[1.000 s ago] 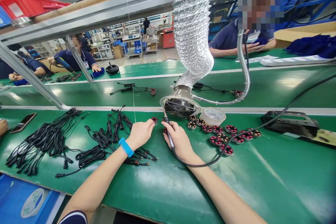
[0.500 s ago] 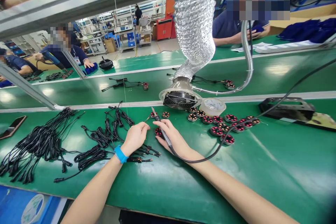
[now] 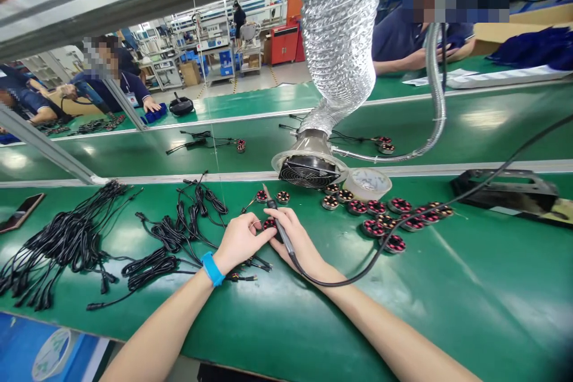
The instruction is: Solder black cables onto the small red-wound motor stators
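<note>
My right hand (image 3: pixel 298 242) is closed around a soldering iron (image 3: pixel 283 235), its tip pointing up and away from me. Beside those fingers a small round motor stator (image 3: pixel 269 223) with red and black windings sits partly covered by both hands. My left hand (image 3: pixel 242 240), a blue band at its wrist, is pinched, and a thin wire (image 3: pixel 255 224) shows at its fingertips. The left thumb reaches to the stator's near edge. Just beyond are two more stators, one at the left (image 3: pixel 261 196) and one at the right (image 3: pixel 283 197). Black cables (image 3: pixel 168 233) lie left of my hands.
A fume extractor fan (image 3: pixel 308 172) hangs from a foil duct ahead. Several stators (image 3: pixel 373 227) and a tape roll (image 3: pixel 367 184) lie to the right, crossed by the iron's cord (image 3: pixel 358 277). A cable bundle (image 3: pixel 67 245) and a phone (image 3: pixel 21 212) lie left. Co-workers sit across the bench.
My left hand has moved right and closer to the stator, its thumb now reaching the stator's edge. My right hand still holds the soldering iron. The view has shifted slightly.
</note>
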